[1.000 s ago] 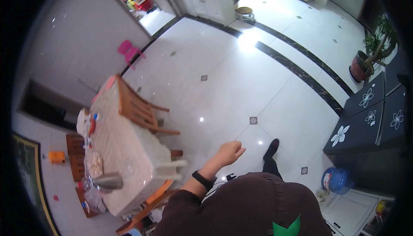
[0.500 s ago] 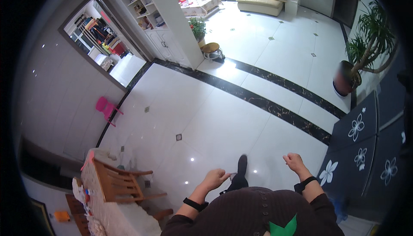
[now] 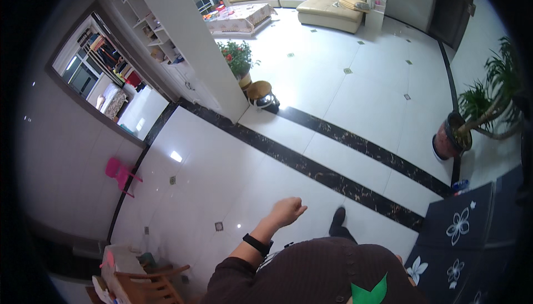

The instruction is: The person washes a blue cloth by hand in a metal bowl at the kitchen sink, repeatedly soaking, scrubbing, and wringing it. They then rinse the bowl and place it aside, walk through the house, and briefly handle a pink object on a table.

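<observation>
My left hand (image 3: pixel 287 211) hangs in front of me over the white floor, its fingers curled into a loose fist with nothing seen in them. A black band (image 3: pixel 257 244) is round that wrist. Of my right arm (image 3: pixel 411 280) only slivers of skin show past the side of my brown top (image 3: pixel 311 270); its fingers are hidden. My dark shoe (image 3: pixel 338 215) is on the tiles ahead, just short of a black marbled floor strip (image 3: pixel 344 187). Neither hand is seen touching any object.
A dark cabinet with white flowers (image 3: pixel 444 232) stands close on my right, a potted plant (image 3: pixel 449 137) beyond it. At lower left is a wooden chair (image 3: pixel 147 287). Ahead are a round stool (image 3: pixel 259 90), a wall end and a beige sofa (image 3: pixel 327 7); a pink chair (image 3: pixel 117 172) is by the left wall.
I have stepped forward, so the stool and floor strips sit nearer. My left hand has swung forward, while my right hand has swung back almost out of sight. The other foot is ahead.
</observation>
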`<state>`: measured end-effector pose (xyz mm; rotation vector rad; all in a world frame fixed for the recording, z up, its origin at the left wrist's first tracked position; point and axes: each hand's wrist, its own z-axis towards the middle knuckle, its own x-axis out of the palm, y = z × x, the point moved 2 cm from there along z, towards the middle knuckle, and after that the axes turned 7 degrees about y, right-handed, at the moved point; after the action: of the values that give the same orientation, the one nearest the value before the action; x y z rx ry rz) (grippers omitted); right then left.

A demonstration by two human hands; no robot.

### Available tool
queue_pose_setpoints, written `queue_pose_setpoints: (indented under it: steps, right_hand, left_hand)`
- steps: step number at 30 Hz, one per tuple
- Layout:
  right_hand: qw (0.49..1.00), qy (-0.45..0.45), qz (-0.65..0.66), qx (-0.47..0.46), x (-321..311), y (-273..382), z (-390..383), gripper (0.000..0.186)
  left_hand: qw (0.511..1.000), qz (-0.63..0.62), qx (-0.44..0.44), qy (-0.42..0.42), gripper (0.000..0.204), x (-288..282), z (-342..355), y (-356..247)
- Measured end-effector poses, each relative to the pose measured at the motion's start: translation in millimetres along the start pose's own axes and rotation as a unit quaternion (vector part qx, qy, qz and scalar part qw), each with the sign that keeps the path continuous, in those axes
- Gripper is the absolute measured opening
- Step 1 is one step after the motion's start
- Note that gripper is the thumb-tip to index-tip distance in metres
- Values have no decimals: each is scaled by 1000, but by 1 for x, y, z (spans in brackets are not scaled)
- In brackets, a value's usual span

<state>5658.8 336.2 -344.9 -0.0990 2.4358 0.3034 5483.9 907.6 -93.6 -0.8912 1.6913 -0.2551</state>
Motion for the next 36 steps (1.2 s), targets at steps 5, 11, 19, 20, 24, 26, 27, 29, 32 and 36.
queue_pose_setpoints:
  steps: [5,11,19,20,24,26,27,29,32,36]
  right_hand:
    - [999,-2,1,-43,-99,76,133,30]
    - [973,-51,-108,-195,-329,364,292,28]
    - [926,-93,10,-365,-519,721,437,24]
    - [921,-86,21,-379,-527,740,453,24]
    - [952,-28,-108,-286,-550,764,510,26]
    - [956,47,-158,-241,-564,757,535,27]
    - [962,68,-157,-212,-576,753,547,27]
    - [984,15,-79,-158,-595,745,568,28]
    - [998,30,-17,-53,-627,750,616,27]
    - [993,75,-57,-67,-670,809,715,31]
  left_hand:
    - [1000,-9,-22,19,33,-49,146,20]
    - [995,-50,-82,27,32,-147,275,47]
    - [981,-87,-172,25,32,-265,435,147]
    - [981,-95,-163,47,32,-279,458,163]
    - [984,-83,-154,43,34,-374,566,215]
    - [985,-81,-155,-5,33,-430,618,233]
    - [987,-62,-144,-37,31,-458,643,238]
    - [988,-61,-137,-33,31,-506,696,247]
    - [992,-52,-110,-37,28,-560,778,260]
    - [989,-63,-128,-39,28,-604,875,285]
